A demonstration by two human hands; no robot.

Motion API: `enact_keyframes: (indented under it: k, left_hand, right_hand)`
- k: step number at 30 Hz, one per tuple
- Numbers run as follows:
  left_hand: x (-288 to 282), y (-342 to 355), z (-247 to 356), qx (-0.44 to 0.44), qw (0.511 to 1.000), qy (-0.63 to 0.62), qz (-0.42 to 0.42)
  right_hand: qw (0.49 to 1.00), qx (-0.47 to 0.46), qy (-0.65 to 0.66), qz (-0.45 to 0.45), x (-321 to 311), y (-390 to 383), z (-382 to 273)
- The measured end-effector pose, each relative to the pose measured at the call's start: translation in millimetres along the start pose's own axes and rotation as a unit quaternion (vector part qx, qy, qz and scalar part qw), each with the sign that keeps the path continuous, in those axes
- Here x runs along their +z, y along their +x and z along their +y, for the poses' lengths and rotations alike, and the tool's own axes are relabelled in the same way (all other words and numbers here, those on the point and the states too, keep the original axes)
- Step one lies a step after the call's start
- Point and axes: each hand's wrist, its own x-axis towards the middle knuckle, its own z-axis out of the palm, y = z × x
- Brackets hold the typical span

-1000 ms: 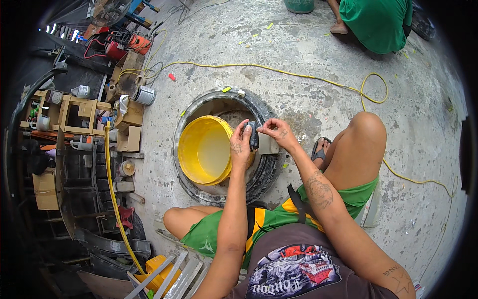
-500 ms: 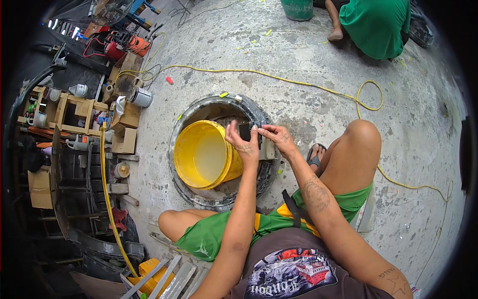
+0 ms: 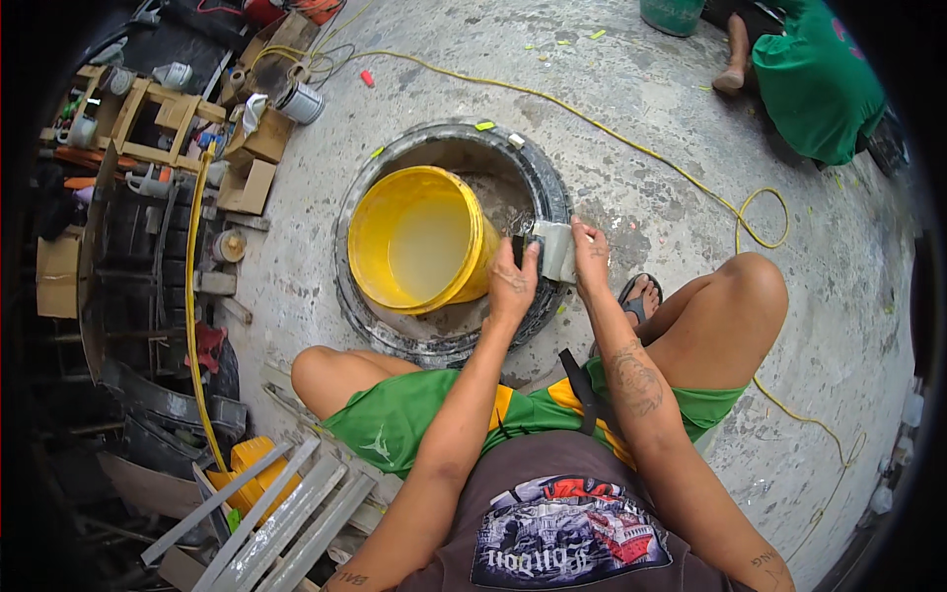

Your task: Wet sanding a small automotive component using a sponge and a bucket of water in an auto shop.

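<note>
My left hand [image 3: 515, 276] grips a small dark piece [image 3: 523, 252] above the right side of a black tire [image 3: 360, 158]. My right hand [image 3: 592, 247] has its fingers curled at the right edge of a pale grey, flat piece [image 3: 554, 247], which lies over the tire rim beside the dark piece. A yellow bucket [image 3: 365, 217] with cloudy liquid stands inside the tire. My seated legs flank the lower part of the tire.
A co-worker in green [image 3: 809, 89] is at upper right beside a green bucket [image 3: 671, 15]. A yellow cord [image 3: 631, 138] crosses the floor. Cartons [image 3: 247, 187], wooden frames, tins and dark parts crowd the left; grey metal bars [image 3: 296, 513] lie at lower left.
My right hand has moved from pinching near the dark piece rightward to the grey piece. My left fingers have closed again and moved slightly right. The camera view has shifted.
</note>
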Motion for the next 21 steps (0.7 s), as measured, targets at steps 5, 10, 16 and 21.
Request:
enact_keyframes:
  k: [5,10,16,21]
  left_hand:
    - [10,-19,5,0.012,0.999,0.027,-0.032]
    - [19,-11,12,0.023,0.997,0.041,-0.061]
    - [8,-10,1,0.033,0.995,0.009,-0.094]
    - [36,34,-6,0.052,0.992,0.016,-0.113]
  right_hand:
    - [0.986,0.159,0.05,0.015,-8,4,7]
    - [0.981,0.161,0.104,-0.026,-5,-4,-1]
    - [0.986,0.159,0.037,0.019,4,-18,-17]
    - [0.99,0.137,-0.006,0.03,5,-16,-18]
